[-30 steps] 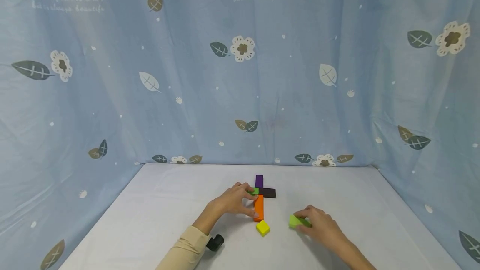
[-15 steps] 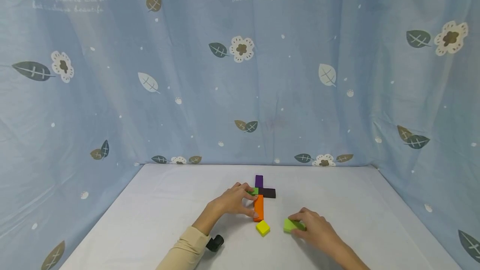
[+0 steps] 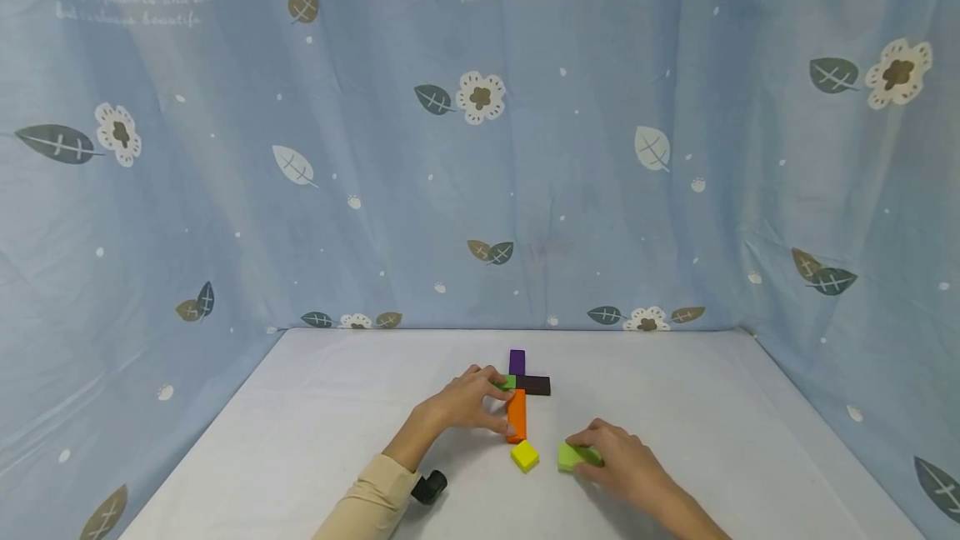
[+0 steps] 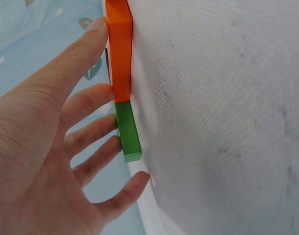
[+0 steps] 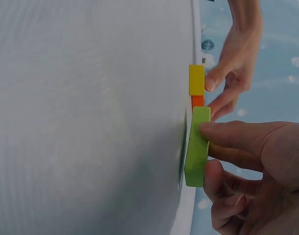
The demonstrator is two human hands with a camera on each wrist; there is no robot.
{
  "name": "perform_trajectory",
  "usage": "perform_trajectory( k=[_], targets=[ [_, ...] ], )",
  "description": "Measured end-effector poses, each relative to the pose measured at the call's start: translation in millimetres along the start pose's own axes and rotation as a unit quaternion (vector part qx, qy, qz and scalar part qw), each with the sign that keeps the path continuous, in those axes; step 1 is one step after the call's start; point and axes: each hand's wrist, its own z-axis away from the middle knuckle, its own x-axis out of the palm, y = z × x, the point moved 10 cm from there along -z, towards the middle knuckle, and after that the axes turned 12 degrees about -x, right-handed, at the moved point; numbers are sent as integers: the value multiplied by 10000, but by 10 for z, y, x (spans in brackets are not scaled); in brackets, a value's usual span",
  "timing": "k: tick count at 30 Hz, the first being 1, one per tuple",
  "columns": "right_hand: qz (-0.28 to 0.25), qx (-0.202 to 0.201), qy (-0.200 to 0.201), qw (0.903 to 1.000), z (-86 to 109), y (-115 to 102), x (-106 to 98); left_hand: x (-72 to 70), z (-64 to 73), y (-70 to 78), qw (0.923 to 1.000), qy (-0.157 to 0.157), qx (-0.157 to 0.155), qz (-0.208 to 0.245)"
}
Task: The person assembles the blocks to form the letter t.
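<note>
My right hand (image 3: 630,461) pinches a light green block (image 5: 198,147) between thumb and fingers, low over the white table. In the head view the light green block is to the right of a yellow block (image 3: 525,457), which is turned at an angle at the near end of a long orange block (image 3: 517,417). My left hand (image 3: 465,400) rests with extended fingers along the blocks. In the left wrist view its thumb and index finger touch the orange block, and other fingertips lie at a green block (image 4: 128,129). A dark block (image 3: 533,386) and a purple block (image 3: 517,362) adjoin them.
The white table (image 3: 360,390) backs onto a blue patterned curtain (image 3: 375,215), with more curtain at both sides. A black cylindrical piece (image 3: 431,487) sits at the left wrist, by the beige sleeve (image 3: 371,498).
My right hand has carried the light green block leftward and slightly nearer, closer to the yellow block. The left hand and the other blocks hold their places.
</note>
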Motion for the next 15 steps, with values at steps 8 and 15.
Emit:
perform_trajectory(
  k=[8, 15],
  targets=[
    [-141, -88, -107, 9998, -15, -80, 46, -6, -2, 4, 10000, 6, 0, -10],
    [-193, -218, -148, 9995, -23, -142, 82, -5, 7, 9, 10000, 26, 22, -9]
  ],
)
